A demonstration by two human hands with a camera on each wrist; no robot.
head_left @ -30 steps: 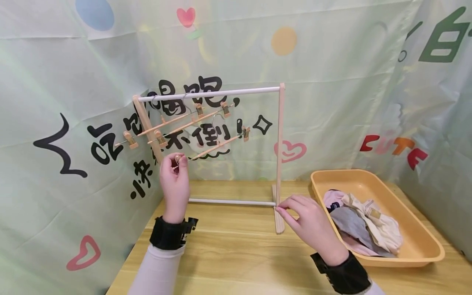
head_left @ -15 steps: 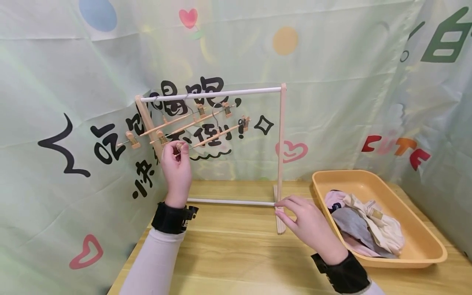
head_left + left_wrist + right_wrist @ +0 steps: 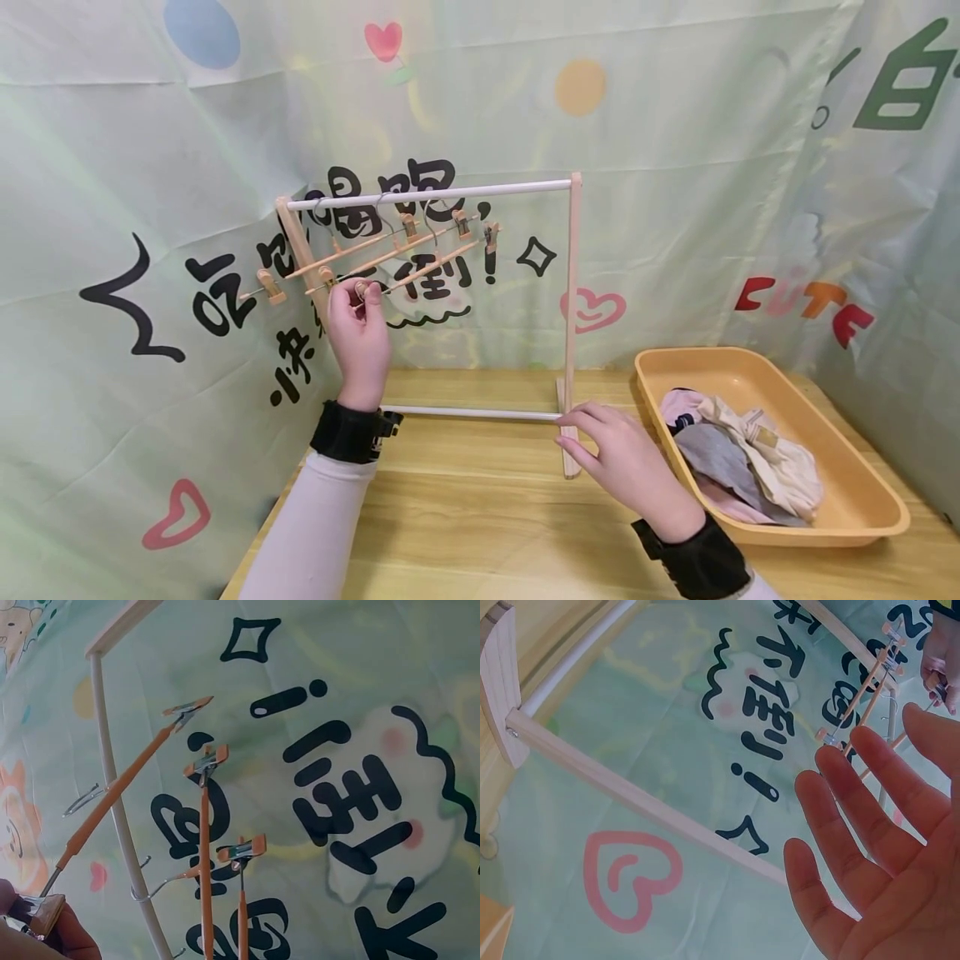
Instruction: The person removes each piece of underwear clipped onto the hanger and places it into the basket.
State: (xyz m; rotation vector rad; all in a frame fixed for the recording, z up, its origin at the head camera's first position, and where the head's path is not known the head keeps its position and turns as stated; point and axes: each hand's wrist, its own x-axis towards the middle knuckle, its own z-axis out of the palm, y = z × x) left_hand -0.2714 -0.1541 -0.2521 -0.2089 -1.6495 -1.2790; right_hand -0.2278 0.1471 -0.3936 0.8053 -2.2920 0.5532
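My left hand (image 3: 360, 342) pinches the clip at the near end of a wooden clip hanger (image 3: 431, 268). In the left wrist view, this hanger (image 3: 124, 786) slants upward, its metal hook (image 3: 84, 799) beside the rack's white rail (image 3: 112, 769); I cannot tell whether the hook bears on it. Two other clip hangers (image 3: 352, 250) hang from the top rail (image 3: 510, 186), to the left of the held one. My right hand (image 3: 626, 467) is near the foot (image 3: 570, 454) of the rack's right post, its fingers loosely extended and holding nothing in the right wrist view.
The rack's wooden right post (image 3: 573, 292) stands between the hangers and a yellow tray (image 3: 862, 492). Crumpled grey, cream and pink clothes (image 3: 750, 458) lie in the tray. A printed cloth (image 3: 675, 208) closes off the back of the wooden table (image 3: 480, 517).
My left hand has risen with the hanger, bringing the hook from below the top rail up to its level. My right hand has barely moved, staying by the rack's foot.
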